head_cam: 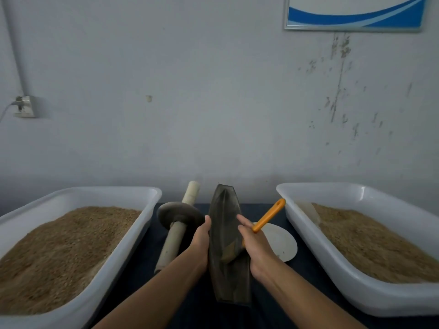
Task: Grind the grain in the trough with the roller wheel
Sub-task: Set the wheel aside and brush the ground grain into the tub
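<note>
a: where's the trough?

b: the trough (225,243) sits in the middle of the dark bench (142,269), long and narrow, running away from the person toward the wall (213,91). a little brown grain (229,254) lies in its near half.

a: and the hands?

b: the left hand (200,243) is on the trough's left rim, thumb against the edge; the fingers are hidden behind it, so whether they curl round it i cannot tell. the right hand (255,248) is at the right rim, clenched round an orange handle (269,216) that slants up and to the right. the index finger lies straight along the trough's edge.

a: the roller?

b: the roller (180,214) lies on the bench just left of the trough, untouched. its dark disc leans on a pale axle that runs from near the wall back toward the left forearm.

a: anything else?

b: a white disc (282,243) lies flat just right of the right hand. a white tub (99,269) full of grain stands on the far left, another tub (332,276) on the far right, both well apart from the trough. a socket (25,106) is on the wall at left, and a blue-and-white board (356,13) hangs top right.
</note>
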A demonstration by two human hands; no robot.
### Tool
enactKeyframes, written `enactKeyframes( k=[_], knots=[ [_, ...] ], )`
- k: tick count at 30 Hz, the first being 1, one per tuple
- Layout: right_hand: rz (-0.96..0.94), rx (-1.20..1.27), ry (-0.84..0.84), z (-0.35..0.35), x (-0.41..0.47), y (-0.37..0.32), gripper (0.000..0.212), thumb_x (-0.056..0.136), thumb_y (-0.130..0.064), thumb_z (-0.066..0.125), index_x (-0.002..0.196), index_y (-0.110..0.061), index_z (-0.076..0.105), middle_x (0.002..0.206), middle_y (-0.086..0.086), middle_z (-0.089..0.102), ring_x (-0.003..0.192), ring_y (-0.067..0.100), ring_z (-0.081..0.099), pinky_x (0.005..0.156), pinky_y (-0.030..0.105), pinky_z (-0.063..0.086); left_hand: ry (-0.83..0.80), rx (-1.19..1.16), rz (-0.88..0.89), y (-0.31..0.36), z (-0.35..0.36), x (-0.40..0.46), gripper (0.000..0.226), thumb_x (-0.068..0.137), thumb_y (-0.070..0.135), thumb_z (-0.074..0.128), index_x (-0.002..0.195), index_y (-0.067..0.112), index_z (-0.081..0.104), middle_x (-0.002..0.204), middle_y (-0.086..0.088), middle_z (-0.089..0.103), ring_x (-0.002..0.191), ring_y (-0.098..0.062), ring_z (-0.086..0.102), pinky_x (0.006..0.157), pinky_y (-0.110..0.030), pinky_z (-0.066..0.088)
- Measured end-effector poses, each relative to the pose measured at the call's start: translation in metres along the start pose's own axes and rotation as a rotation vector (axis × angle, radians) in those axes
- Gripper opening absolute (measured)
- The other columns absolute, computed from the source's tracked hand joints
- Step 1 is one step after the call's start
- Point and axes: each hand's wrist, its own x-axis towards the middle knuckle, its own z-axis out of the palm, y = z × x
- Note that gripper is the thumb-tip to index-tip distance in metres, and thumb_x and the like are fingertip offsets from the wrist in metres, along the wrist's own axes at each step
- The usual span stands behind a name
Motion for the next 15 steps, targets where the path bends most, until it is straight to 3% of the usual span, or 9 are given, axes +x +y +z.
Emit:
enactKeyframes(
  k=[5, 9, 15],
  knots=[
    [0.007, -0.086, -0.022, -0.002, 0.004, 0.011, 0.038, 0.103, -0.015, 0.041, 0.139, -0.022, 0.049, 0.146, 0.006, 0.043, 0.133, 0.022, 0.041, 0.105, 0.033, 0.035, 0.046, 0.021, 0.003, -0.013, -0.009, 0.007, 0.054, 0.099, 0.048, 0.035, 0.087, 0.003, 0.063, 0.064, -0.014, 0.07, 0.078, -0.029, 0.062, 0.059, -0.036, 0.043],
    [-0.01, -0.125, -0.034, -0.002, 0.005, 0.015, 0.039, 0.103, -0.017, 0.041, 0.141, -0.019, 0.046, 0.146, 0.003, 0.042, 0.135, 0.019, 0.038, 0.099, 0.025, 0.031, 0.091, 0.069, 0.036, -0.022, -0.016, 0.014, 0.047, 0.1, 0.043, 0.037, 0.087, 0.006, 0.064, 0.062, -0.01, 0.07, 0.077, -0.027, 0.063, 0.058, -0.034, 0.044],
    [-0.007, -0.151, -0.029, -0.004, 0.007, 0.016, 0.038, 0.103, -0.02, 0.041, 0.14, -0.019, 0.047, 0.146, 0.003, 0.043, 0.135, 0.019, 0.038, 0.101, 0.028, 0.032, 0.135, 0.163, 0.043, -0.02, -0.016, 0.018, 0.043, 0.1, 0.041, 0.039, 0.101, 0.005, 0.064, 0.085, -0.012, 0.067, 0.081, -0.025, 0.063, 0.061, -0.033, 0.045]
  ],
)
